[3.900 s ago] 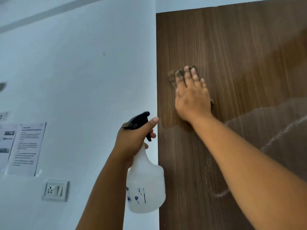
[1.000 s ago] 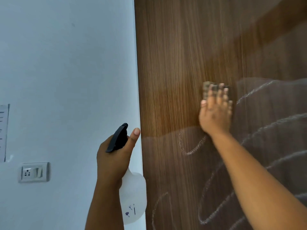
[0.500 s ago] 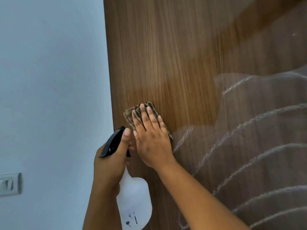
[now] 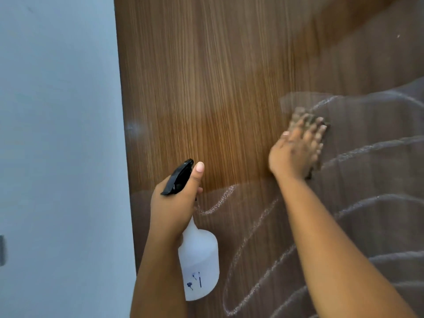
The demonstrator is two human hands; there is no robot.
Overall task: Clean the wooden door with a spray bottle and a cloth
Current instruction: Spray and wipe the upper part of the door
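The left hand (image 4: 171, 206) grips the spray bottle (image 4: 198, 260) upright, nozzle aimed up-right at the door (image 4: 206, 76). The right hand (image 4: 296, 152), fingers flat, presses the cloth (image 4: 298, 115) against it.

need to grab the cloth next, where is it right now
In the head view the cloth is flat against the wooden door, right of centre, pressed under the right hand, up and right of the spray bottle.

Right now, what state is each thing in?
Wooden door: streaked with wet arcs on its lower right, dry above.
Cloth: pressed flat on the door.
Spray bottle: upright, off the door.
Left hand: grips the bottle's neck.
Right hand: flat on the cloth, blurred.
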